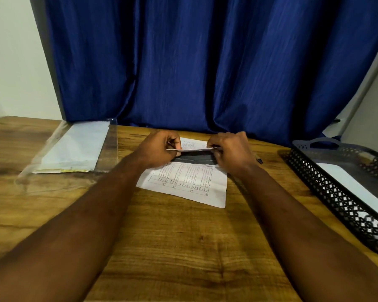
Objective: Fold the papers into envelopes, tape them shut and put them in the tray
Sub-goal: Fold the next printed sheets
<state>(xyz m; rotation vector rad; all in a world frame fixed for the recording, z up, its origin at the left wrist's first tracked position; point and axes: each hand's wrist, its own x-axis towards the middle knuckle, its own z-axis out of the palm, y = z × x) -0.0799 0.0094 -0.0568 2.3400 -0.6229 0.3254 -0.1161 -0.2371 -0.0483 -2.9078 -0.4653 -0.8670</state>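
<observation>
A white printed sheet (190,184) with a table on it lies on the wooden desk in front of me. Its far edge is lifted and curled over toward me, casting a dark shadow underneath. My left hand (159,149) pinches the left end of that lifted edge. My right hand (229,151) pinches the right end. A black mesh tray (327,192) stands at the right side of the desk with a white folded paper (354,188) lying inside it.
A clear plastic sleeve (74,147) with a stack of white papers lies at the back left. A dark pen tip (259,160) shows just right of my right hand. A blue curtain (205,62) hangs behind the desk.
</observation>
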